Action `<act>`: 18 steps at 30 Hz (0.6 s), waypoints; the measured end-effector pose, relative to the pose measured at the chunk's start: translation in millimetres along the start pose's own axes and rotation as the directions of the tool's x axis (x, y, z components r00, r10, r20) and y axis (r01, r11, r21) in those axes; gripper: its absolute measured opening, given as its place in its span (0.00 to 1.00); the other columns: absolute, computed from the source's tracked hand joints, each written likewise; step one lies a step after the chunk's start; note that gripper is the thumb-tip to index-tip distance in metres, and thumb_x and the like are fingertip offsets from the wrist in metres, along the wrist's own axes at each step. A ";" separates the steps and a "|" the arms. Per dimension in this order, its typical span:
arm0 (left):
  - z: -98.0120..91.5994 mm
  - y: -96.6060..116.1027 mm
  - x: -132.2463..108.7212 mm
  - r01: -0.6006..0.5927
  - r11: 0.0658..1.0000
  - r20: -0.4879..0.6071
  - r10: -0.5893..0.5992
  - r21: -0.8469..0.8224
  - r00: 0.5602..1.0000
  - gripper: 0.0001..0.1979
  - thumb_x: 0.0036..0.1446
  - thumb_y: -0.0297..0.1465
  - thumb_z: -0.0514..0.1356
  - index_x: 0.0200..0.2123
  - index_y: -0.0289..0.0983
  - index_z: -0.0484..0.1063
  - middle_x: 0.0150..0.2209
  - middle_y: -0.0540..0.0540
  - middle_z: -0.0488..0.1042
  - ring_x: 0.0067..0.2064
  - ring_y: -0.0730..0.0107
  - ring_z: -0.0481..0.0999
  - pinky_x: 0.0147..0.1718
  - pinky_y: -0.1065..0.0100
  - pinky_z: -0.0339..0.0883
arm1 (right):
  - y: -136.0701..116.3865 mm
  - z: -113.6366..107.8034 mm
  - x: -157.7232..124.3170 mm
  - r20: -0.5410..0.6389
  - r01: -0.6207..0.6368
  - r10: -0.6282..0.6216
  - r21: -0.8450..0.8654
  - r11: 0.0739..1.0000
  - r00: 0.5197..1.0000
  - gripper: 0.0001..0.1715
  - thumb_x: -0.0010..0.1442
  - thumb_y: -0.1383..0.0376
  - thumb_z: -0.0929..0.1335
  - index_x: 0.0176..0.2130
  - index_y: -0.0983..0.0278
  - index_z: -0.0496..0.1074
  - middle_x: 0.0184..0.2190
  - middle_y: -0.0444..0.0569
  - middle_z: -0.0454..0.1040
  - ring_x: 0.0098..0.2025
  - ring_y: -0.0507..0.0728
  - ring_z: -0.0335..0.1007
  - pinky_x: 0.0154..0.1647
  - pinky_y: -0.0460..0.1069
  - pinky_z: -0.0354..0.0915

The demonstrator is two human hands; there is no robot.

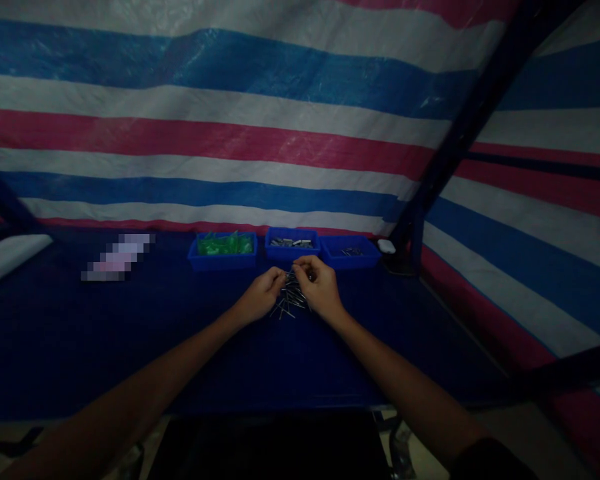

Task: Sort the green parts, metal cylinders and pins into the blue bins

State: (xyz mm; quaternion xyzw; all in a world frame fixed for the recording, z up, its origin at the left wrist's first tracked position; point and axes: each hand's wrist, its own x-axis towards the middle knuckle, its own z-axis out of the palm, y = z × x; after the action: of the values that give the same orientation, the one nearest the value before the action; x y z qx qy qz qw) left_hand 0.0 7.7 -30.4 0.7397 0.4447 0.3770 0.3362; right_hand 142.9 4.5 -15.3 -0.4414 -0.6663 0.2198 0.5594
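A loose pile of thin metal pins (291, 298) lies on the dark blue table, in front of the bins. At the pile's left edge is my left hand (261, 293), its fingers closed in a pinch. My right hand (319, 285) reaches over the right side of the pile, with thumb and forefinger pinched together. The fingertips of both hands nearly meet above the pins. Whatever sits between them is too small and dark to make out.
Behind the hands stand a blue bin (222, 265) with green plastic pieces, a blue bin (291, 253) of small metal parts, and a blue bin (350, 260) with a few thin parts. A white case (386, 247) lies right; a white object (13, 258) lies far left. Striped sheeting (205, 140) hangs behind.
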 end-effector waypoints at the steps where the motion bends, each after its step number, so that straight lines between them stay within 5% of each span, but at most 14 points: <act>1: 0.7 1.7 -0.8 -0.004 1.000 0.004 0.004 -0.018 1.000 0.11 0.58 0.37 0.46 0.29 0.36 0.61 0.24 0.53 0.62 0.26 0.75 0.61 0.26 0.72 0.57 | -1.1 -0.6 0.1 0.005 -0.011 0.011 0.008 1.000 1.000 0.08 0.53 0.63 0.64 0.31 0.65 0.68 0.19 0.40 0.65 0.20 0.49 0.60 0.23 0.44 0.57; 6: 4.4 5.5 -2.1 -0.060 0.990 -0.052 0.053 -0.130 0.997 0.09 0.52 0.35 0.55 0.34 0.35 0.65 0.28 0.50 0.68 0.30 0.73 0.68 0.30 0.71 0.62 | -3.7 -4.0 1.3 -0.030 -0.041 0.041 -0.021 0.999 0.999 0.08 0.52 0.63 0.63 0.29 0.64 0.68 0.14 0.37 0.57 0.17 0.47 0.54 0.20 0.44 0.51; 10: 4.3 5.5 -1.9 -0.056 0.997 -0.163 0.048 -0.044 0.985 0.08 0.50 0.35 0.57 0.30 0.35 0.67 0.26 0.49 0.69 0.28 0.72 0.69 0.28 0.71 0.63 | -3.1 -1.8 1.1 -0.039 -0.067 0.066 -0.014 0.998 0.997 0.09 0.52 0.62 0.63 0.26 0.64 0.67 0.13 0.35 0.49 0.16 0.47 0.47 0.18 0.44 0.46; 18: 1.3 11.2 -2.7 -0.093 0.992 -0.217 0.111 0.089 0.970 0.07 0.51 0.32 0.55 0.29 0.35 0.69 0.25 0.49 0.72 0.26 0.72 0.71 0.27 0.71 0.63 | -3.0 2.5 -1.7 -0.016 -0.100 0.100 -0.040 0.994 0.995 0.10 0.53 0.61 0.63 0.27 0.64 0.68 0.12 0.35 0.54 0.15 0.47 0.48 0.18 0.44 0.46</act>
State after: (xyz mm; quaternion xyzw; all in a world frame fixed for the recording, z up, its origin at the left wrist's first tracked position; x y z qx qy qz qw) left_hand 4.8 0.8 -22.4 0.7274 0.4554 0.4561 0.2354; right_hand 139.5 2.0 -14.5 -0.4871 -0.6437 0.2308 0.5433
